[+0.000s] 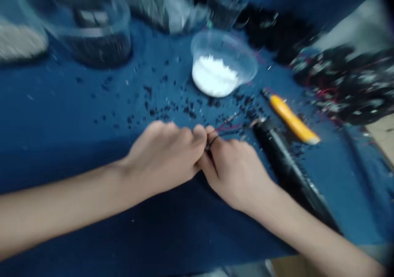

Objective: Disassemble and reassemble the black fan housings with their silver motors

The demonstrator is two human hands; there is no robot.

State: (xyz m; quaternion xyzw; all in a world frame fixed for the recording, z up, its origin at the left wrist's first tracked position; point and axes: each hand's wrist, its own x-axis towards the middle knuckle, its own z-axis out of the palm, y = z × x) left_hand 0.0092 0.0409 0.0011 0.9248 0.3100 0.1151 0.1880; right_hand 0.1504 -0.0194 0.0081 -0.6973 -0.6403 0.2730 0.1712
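My left hand (166, 156) and my right hand (235, 168) meet knuckle to knuckle over the blue mat (76, 117). Both have their fingers curled in a pinch on a thin dark wire (212, 141) between them. A thin red wire (227, 126) trails away from the fingertips toward the right. The picture is smeared by motion, so the wire's ends are hard to make out.
A clear plastic cup of white powder (217, 74) stands just beyond the hands. A yellow-handled tool (291, 119) and a black cylindrical tool (286, 166) lie to the right. Small dark bits (172, 104) litter the mat. A tangle of black parts and red wires (341, 82) sits far right. Clear containers (92, 26) stand at the back left.
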